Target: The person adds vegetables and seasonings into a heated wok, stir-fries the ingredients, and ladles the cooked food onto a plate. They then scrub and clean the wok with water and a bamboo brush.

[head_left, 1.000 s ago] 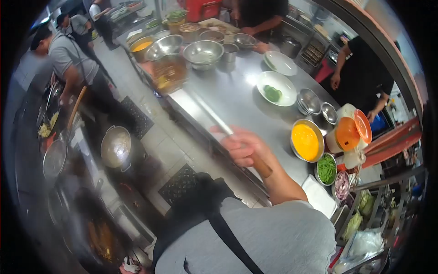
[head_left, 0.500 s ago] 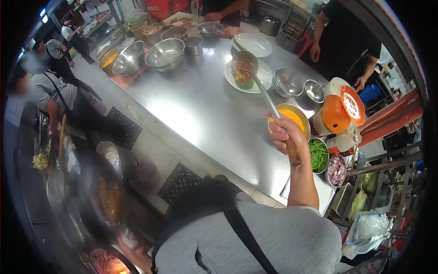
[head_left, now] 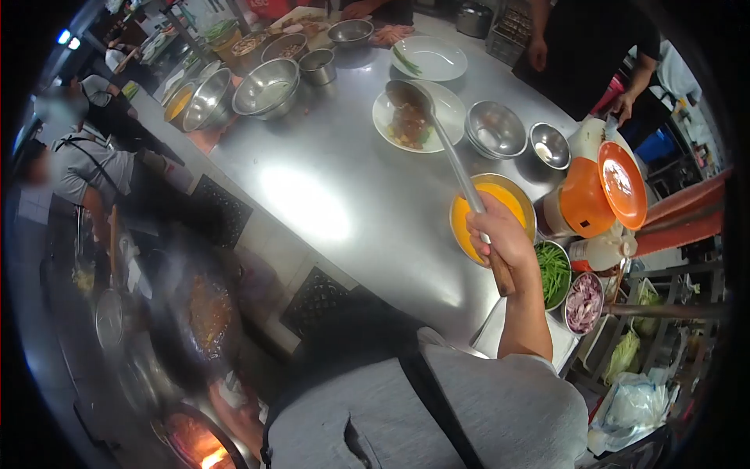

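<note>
My right hand [head_left: 506,234] is closed round the wooden end of a long metal ladle [head_left: 455,160]. The ladle's bowl is tipped over a white plate [head_left: 448,129], where brown saucy food [head_left: 410,127] lies on something green. At lower left, my left hand [head_left: 236,405] grips the near edge of a dark wok [head_left: 173,301] through a white cloth [head_left: 231,386]; its fingers are partly hidden. Brown saucy food [head_left: 209,316] fills the wok's middle. Beneath my right hand stands a metal bowl of orange liquid [head_left: 500,195].
Flames [head_left: 211,455] burn at lower left below the wok. Metal bowls [head_left: 496,129] and a second white plate [head_left: 430,59] stand on the steel table [head_left: 336,180]. Bowls of green beans [head_left: 553,273] and sliced onion [head_left: 583,303] flank my right arm. Co-workers stand across the table and at left.
The ladle's bowl has turned over and lowered, and brown food has come out onto the plate. The wok stays in my left hand, slightly shifted in view.
</note>
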The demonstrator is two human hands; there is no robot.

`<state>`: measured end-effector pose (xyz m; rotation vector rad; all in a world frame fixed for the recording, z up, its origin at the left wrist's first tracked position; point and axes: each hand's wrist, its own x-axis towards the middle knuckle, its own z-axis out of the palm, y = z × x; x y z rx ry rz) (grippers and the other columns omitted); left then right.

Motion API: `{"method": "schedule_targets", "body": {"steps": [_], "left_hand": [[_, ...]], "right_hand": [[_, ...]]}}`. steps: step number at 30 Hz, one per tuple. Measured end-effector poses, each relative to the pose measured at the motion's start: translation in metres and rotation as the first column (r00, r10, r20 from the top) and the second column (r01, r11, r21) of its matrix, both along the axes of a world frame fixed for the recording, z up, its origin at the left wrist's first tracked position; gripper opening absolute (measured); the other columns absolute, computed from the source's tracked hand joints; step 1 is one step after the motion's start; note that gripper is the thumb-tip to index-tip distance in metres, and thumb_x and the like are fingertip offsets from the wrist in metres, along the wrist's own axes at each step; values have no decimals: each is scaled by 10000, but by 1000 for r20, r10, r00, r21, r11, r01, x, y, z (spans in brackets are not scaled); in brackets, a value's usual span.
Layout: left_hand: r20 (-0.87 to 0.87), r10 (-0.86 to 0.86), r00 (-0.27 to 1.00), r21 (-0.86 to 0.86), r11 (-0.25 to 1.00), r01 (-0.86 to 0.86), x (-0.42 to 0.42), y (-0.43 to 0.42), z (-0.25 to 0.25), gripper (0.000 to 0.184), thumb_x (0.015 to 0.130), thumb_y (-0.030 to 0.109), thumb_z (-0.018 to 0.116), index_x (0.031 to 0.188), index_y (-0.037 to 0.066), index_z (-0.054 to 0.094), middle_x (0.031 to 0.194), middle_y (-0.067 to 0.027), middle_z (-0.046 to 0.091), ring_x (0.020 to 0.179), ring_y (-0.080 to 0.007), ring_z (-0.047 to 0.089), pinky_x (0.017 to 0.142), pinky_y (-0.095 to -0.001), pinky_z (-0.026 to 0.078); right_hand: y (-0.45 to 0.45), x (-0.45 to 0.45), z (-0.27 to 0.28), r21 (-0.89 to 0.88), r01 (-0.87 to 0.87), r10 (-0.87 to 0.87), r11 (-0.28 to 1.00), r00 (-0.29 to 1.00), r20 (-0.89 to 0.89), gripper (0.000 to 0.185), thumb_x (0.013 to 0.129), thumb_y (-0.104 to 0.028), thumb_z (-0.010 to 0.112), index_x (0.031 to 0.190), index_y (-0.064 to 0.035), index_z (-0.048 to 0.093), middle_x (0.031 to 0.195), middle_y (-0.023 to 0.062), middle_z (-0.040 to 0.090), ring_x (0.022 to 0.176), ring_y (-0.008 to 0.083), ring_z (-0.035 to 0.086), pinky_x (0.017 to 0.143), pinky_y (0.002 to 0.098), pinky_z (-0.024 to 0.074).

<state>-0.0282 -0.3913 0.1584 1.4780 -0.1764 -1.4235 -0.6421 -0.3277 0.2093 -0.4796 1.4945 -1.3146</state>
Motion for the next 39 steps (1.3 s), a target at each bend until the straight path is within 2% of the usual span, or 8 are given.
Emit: {"method": "schedule_targets", "body": {"steps": [5, 8, 20, 27, 31, 33, 38, 39], "left_hand": [[138, 142, 980, -18, 990, -141, -31, 6, 5, 254, 1016, 377, 532, 981, 145, 629, 737, -19, 666, 538, -167, 650, 393, -287, 517], [39, -104, 994, 20, 994, 103, -34, 13, 18, 124, 995, 280, 609, 927, 177, 624, 782, 50, 641, 693, -106, 614, 591, -265, 508], [171, -102, 980, 73, 993, 90, -49, 23, 0, 184, 991, 303, 589, 905, 141, 610, 744, -25, 657, 598, -182, 640, 477, -319, 528], [206, -174, 963, 3, 984, 177, -67, 31, -3, 161, 1029, 274, 564, 935, 146, 591, 791, -34, 654, 643, -201, 657, 534, -338, 548], [152, -236, 960, -75, 966, 249, -23, 21, -66, 158, 949, 263, 627, 1018, 122, 644, 902, -46, 697, 804, -198, 713, 675, -326, 581], [-5, -155, 988, -170, 974, 152, -5, 12, -108, 115, 980, 219, 624, 998, 106, 641, 894, -66, 692, 792, -208, 713, 677, -340, 586], [-219, -167, 961, -181, 975, 129, -26, 3, -104, 69, 977, 132, 649, 942, 78, 625, 837, -69, 647, 755, -221, 686, 649, -357, 564], [-266, -139, 954, -180, 979, 92, -37, 2, -89, 67, 980, 127, 621, 940, 76, 608, 834, -70, 643, 741, -228, 679, 631, -373, 558]], "right_hand": [[8, -11, -10, 32, 5, -4, 999, 999, -51, 533, 955, -117, 586, 1462, -16, 454, 678, -3, 510, 461, 82, 471, 394, 283, 405], [12, -21, -26, 5, -30, 30, 1000, 989, -148, 552, 963, -122, 586, 1483, -10, 441, 662, -12, 506, 469, 80, 472, 410, 280, 406], [9, -28, -43, 92, -12, 41, 996, 949, -314, 588, 957, -139, 588, 1518, -35, 446, 687, -16, 514, 461, 75, 454, 418, 258, 390], [16, -15, -50, -148, 30, -20, 989, 997, 71, 599, 962, -120, 573, 1536, -51, 417, 675, -8, 484, 422, 73, 422, 380, 248, 368], [43, 37, -3, -249, 129, -25, 960, 924, 381, 525, 1000, -112, 532, 1511, -54, 428, 649, -5, 453, 409, 84, 413, 362, 244, 354], [48, 64, -18, -395, 40, 173, 918, 855, 489, 482, 1029, -150, 526, 1499, -81, 445, 652, 9, 471, 391, 94, 404, 352, 246, 348], [12, 182, -49, 73, -477, 481, 876, 874, -63, 502, 1038, -186, 563, 1520, -114, 442, 676, 23, 504, 472, 90, 477, 431, 261, 391], [-5, 199, -127, -163, -599, 475, 784, 748, -463, 545, 1034, -207, 583, 1546, -128, 415, 687, 21, 506, 473, 92, 459, 418, 266, 380]]}}
